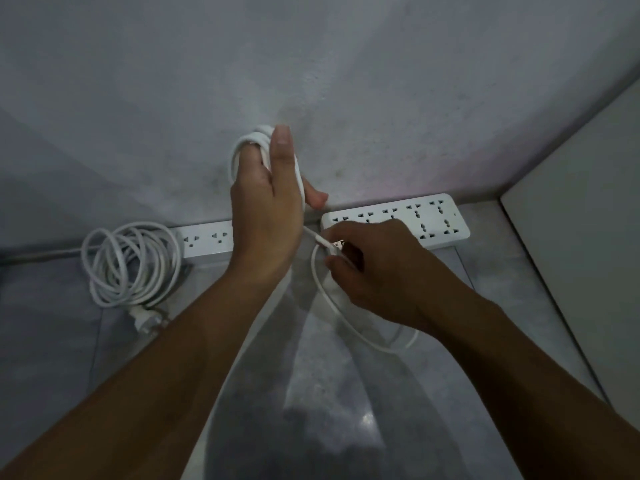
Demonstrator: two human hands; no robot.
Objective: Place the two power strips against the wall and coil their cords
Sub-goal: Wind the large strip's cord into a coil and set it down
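Two white power strips lie on the floor against the wall: a narrow one (pixel 204 240) at left, partly hidden by my left wrist, and a wider one (pixel 433 216) at right. A coiled white cord (pixel 131 263) with its plug (pixel 147 318) rests in front of the left strip. My left hand (pixel 266 209) is raised with loops of the second white cord (pixel 242 147) wrapped around its fingers. My right hand (pixel 374 268) pinches that cord's plug end (pixel 329 244). A slack loop of the cord (pixel 367 332) trails on the floor under my right wrist.
A grey wall (pixel 311 81) fills the upper view and meets the grey tiled floor (pixel 329 393). A pale panel or cabinet side (pixel 588 237) stands at the right, closing in the corner.
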